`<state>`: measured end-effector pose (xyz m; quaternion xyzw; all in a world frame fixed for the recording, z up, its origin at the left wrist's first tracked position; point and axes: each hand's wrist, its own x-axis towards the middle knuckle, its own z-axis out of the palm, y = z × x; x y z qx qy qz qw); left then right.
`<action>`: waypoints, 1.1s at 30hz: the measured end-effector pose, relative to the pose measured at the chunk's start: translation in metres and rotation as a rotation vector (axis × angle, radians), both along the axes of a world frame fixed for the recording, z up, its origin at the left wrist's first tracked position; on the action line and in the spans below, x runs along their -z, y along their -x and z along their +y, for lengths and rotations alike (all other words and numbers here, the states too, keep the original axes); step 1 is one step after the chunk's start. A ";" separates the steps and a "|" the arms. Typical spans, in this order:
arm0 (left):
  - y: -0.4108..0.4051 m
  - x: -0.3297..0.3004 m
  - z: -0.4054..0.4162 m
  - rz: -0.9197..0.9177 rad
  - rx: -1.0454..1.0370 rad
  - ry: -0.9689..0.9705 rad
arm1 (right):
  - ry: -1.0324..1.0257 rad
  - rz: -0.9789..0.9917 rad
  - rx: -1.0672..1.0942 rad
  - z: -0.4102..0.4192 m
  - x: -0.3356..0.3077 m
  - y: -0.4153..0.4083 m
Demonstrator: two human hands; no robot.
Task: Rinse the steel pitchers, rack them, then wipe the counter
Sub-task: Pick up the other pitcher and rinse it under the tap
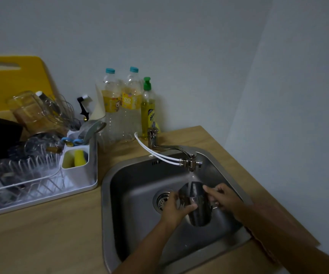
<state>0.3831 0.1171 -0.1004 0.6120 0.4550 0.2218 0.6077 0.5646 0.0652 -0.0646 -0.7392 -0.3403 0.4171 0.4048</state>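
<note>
A steel pitcher (199,206) is held tilted inside the steel sink (132,194), its mouth up under the running tap (191,163). A stream of water falls onto its rim. My left hand (176,206) grips the pitcher's left side with the thumb across its body. My right hand (223,198) grips its right side near the handle. The wooden counter (51,234) surrounds the sink.
A white dish rack (76,186) full of glasses, a whisk and dark cookware sits at the left, with yellow sponges (76,158) in its caddy. Two plastic bottles (120,107) and a dish soap bottle (147,111) stand behind the sink. A yellow cutting board (11,76) leans on the wall.
</note>
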 end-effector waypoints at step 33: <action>-0.045 -0.014 -0.057 -0.613 -0.401 0.897 | 0.241 -0.592 -0.347 0.034 -0.053 -0.012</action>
